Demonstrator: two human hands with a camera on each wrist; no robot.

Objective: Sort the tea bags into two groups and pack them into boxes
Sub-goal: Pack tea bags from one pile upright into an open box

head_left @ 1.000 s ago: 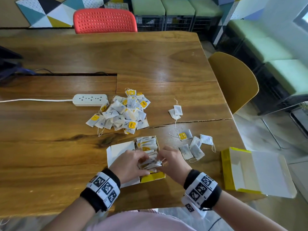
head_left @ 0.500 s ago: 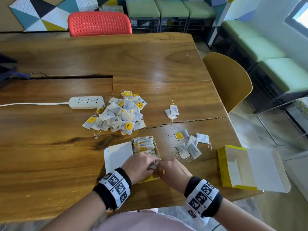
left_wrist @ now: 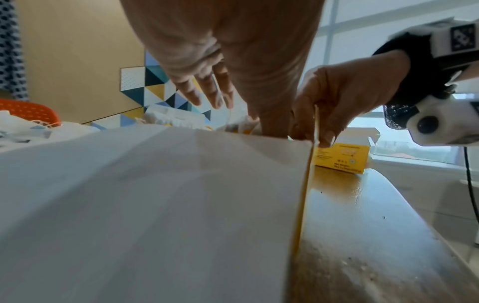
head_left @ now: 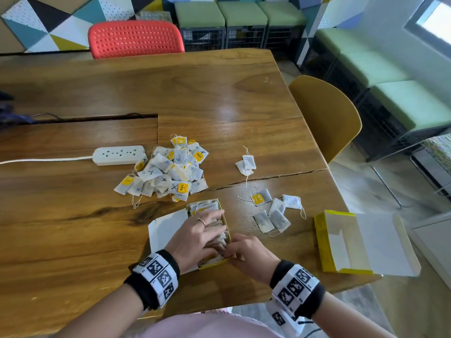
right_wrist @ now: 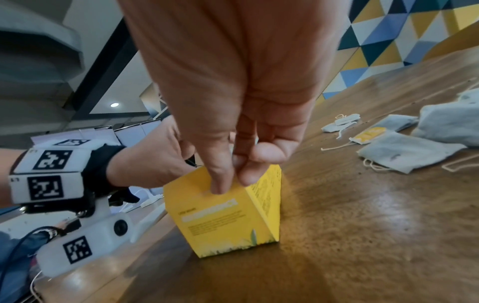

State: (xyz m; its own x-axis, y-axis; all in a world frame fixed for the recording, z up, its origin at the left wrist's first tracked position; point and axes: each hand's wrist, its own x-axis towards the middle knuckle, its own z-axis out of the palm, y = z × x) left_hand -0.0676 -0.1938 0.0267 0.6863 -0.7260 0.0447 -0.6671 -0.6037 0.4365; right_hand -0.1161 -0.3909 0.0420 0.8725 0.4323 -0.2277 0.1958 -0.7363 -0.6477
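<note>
Pressing flat, the left hand (head_left: 195,236) lays straight, spread fingers (head_left: 214,215) on tea bags (head_left: 214,242) filling the yellow box (right_wrist: 225,215); the right hand (head_left: 249,252) pinches its near wall between thumb and fingers.

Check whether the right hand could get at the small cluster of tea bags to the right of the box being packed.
Probably yes. The right hand pinches the near wall of the yellow box, so it must let go first. The cluster of tea bags lies on bare table beside it, nothing between.
</note>
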